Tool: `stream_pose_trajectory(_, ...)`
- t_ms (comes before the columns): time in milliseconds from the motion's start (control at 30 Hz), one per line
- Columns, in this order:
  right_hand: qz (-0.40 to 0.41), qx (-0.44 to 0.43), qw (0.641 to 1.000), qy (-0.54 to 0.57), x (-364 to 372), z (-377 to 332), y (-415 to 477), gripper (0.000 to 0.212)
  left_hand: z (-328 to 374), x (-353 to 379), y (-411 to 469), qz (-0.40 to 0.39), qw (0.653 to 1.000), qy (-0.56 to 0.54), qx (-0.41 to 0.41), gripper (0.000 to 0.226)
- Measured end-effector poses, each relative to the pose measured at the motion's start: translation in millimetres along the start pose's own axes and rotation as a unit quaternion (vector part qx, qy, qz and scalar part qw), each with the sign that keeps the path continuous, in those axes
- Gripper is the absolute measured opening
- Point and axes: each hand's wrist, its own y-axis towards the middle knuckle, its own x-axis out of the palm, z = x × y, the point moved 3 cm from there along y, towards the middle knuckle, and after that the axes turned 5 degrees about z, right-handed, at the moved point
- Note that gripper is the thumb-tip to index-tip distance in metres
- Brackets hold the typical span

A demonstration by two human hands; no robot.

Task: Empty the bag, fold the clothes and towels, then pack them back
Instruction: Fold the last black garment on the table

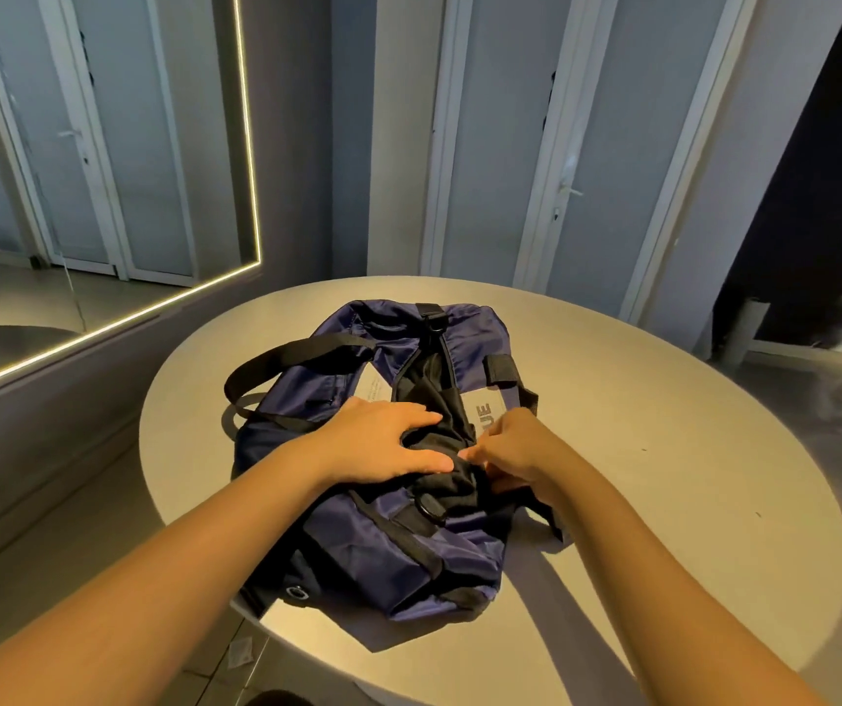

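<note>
Forearms reach in from six o'clock, and both of my hands meet on the bag (408, 547). It lies lengthwise from six to twelve on the round table (663, 450), unzipped and not yet emptied. My left hand (378, 440) lies spread, fingers nearly straight, pressing down the nine o'clock lip of the opening. My right hand (515, 450), on the three o'clock side, has its fingers curled, pinching the black cloth (429, 400) that fills the mouth; garment or lining, I cannot tell. To do this well, I judge, the left palm should pin the bag while the right draws the cloth up and toward me, so the bag doesn't drag along. Farther toward twelve, a white piece (485, 412) with printed letters shows inside, and a black strap (296, 350) loops off toward ten.
</note>
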Motion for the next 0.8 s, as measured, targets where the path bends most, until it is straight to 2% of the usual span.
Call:
stream_pose_trajectory(67,0.008,-0.018,1.000,-0.005,9,2,3,0.038,1,5,5,-0.032,0.999,0.021,0.005,0.081)
stream_pose_trajectory(133,0.013,-0.010,0.999,0.027,6,8,3,0.027,-3,10,8,-0.072,0.997,0.030,0.002,0.080)
stream_pose_trajectory(200,0.053,0.001,0.997,0.055,-10,18,2,0.021,-7,15,11,-0.100,0.994,0.034,0.000,0.078)
stream_pose_trajectory(267,0.103,-0.003,0.995,-0.015,-27,28,1,0.030,-8,19,12,-0.109,0.993,0.036,-0.002,0.078)
stream_pose_trajectory(367,0.080,0.020,0.987,-0.140,-29,40,-1,0.043,-7,23,15,-0.122,0.992,0.040,-0.009,0.078)
stream_pose_trajectory(500,0.084,0.024,0.975,-0.207,-24,49,3,0.045,-5,27,16,-0.130,0.990,0.052,-0.015,0.077)
stream_pose_trajectory(633,0.039,0.012,0.995,-0.095,-11,56,8,0.041,-6,28,16,-0.139,0.988,0.057,-0.020,0.076)
stream_pose_trajectory(800,0.029,-0.041,0.998,-0.042,-39,46,-8,0.027,-8,32,17,-0.140,0.987,0.068,-0.030,0.078)
